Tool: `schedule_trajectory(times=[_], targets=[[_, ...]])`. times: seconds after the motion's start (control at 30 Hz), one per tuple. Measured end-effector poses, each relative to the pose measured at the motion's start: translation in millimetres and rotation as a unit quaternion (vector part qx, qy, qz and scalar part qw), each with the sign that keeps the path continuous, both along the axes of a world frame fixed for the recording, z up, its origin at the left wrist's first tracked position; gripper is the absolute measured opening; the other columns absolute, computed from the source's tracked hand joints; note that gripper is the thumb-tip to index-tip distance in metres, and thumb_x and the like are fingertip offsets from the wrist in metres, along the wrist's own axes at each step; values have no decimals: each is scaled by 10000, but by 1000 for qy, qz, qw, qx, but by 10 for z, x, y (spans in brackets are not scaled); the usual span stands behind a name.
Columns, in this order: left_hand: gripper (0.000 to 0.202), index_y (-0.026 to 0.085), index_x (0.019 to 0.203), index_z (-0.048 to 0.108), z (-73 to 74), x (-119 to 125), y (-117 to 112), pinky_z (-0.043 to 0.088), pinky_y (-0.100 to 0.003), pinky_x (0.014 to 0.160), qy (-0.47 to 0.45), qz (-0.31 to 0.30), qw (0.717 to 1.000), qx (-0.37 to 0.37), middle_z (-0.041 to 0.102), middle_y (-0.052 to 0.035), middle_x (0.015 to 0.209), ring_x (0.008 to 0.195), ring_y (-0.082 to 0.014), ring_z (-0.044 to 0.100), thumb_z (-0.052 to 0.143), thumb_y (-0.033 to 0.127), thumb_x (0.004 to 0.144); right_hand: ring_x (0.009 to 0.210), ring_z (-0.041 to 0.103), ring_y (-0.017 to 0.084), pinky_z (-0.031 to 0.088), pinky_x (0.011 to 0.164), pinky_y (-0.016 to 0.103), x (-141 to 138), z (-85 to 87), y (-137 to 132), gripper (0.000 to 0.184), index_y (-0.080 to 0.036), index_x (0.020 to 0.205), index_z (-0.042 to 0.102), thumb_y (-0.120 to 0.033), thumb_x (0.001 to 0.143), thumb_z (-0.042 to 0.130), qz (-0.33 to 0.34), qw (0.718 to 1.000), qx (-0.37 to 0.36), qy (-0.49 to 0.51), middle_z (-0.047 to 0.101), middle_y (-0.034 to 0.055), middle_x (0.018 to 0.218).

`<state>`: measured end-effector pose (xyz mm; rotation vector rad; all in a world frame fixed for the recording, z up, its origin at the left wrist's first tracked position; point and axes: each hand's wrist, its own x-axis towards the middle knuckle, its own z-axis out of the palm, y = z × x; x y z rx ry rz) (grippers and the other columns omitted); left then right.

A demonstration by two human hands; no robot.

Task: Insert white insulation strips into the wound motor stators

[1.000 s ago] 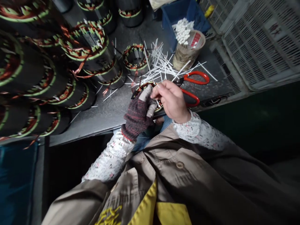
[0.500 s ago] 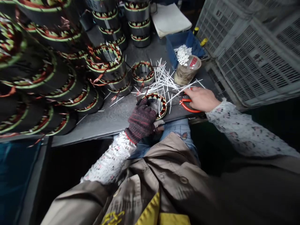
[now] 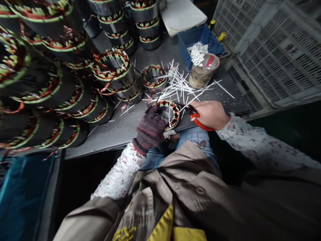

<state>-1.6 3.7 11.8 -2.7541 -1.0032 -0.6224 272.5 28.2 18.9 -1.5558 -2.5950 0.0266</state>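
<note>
"Head view: what does the left hand [image 3: 150, 130] have?"

"Its gloved fingers curl over the near left rim of a wound ring [image 3: 177, 115], with a pale wrapped digit low at its near side. A white strip [image 3: 170, 112] crosses the opening."

"And the right hand [image 3: 212, 114]?"

"Bare fingers close around red-handled scissors [image 3: 200, 124], the blades pointing leftward at the ring. Whether the blades stand apart, one cannot tell."

"Which containers lie beyond the fingers?"

"Past the right fingertips stands a round brown tub [image 3: 200, 79] with a red label near its top. Behind it, a blue bin [image 3: 184, 53] holds crumpled white material. A bundle of white tubes [image 3: 197, 59] sits between; which of the two carries it is unclear."

"What else?"

"Loose white strips [image 3: 178, 83] fan out just beyond the fingers. Ahead of the left fingers sits a second ring [image 3: 153, 89], a strip reaching over its opening. Slatted crates [image 3: 273, 57] rise to the right of the right fingers, their insides hidden."
</note>
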Motion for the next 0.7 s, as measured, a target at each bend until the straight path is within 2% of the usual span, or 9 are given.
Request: schedule_trajectory(times=[0.1,0.17,0.33,0.4,0.53,0.6,0.7], targets=[[493,208,825,659,-20,-11,8,500,-577,1113,0,-2,1000,-12,615,-46,714,813,-247,655,503,656,959,975,675,311,483,845,391,181,-35,-118,508,-92,1266,674,-331,832,563,47,999,14,22,761,171,1085],[498,229,835,647,-32,-22,19,514,-572,1108,-6,-6,1000,-10,610,-42,716,806,-246,645,509,697,936,998,656,321,473,848,400,217,-49,-190,513,-103,1270,665,-319,812,585,57,998,21,25,749,173,1089],[483,233,813,626,-23,-21,18,532,-561,1104,1,-9,1000,8,601,-29,694,779,-238,651,546,698,919,798,636,262,391,689,362,103,19,-253,371,-179,1177,707,-280,861,542,28,999,8,-21,748,109,869],[466,218,877,655,-10,-16,2,507,-554,1140,-8,-1,1000,-3,663,-45,792,863,-245,680,561,671,926,770,617,249,360,669,360,62,90,-252,343,-192,1152,712,-280,872,536,52,998,13,-36,733,100,829],[492,204,1045,684,6,-17,-21,449,-540,1197,-15,7,1000,-20,728,-88,1065,1039,-257,683,551,665,936,863,605,281,365,723,379,7,244,-246,339,-201,1143,704,-302,836,598,132,991,26,-22,721,123,881],[524,204,1030,697,7,-15,-23,448,-540,1192,-6,11,1000,-18,730,-91,1053,1024,-259,686,559,696,914,851,609,281,362,727,383,-15,286,-241,321,-208,1123,706,-310,833,616,137,991,5,-11,716,117,854],[557,171,950,723,12,13,-30,462,-571,1162,18,28,999,-32,718,-86,886,943,-273,698,589,708,881,795,626,268,352,684,373,-5,253,-213,318,-235,1124,705,-355,841,623,105,994,-23,-10,725,96,824]])
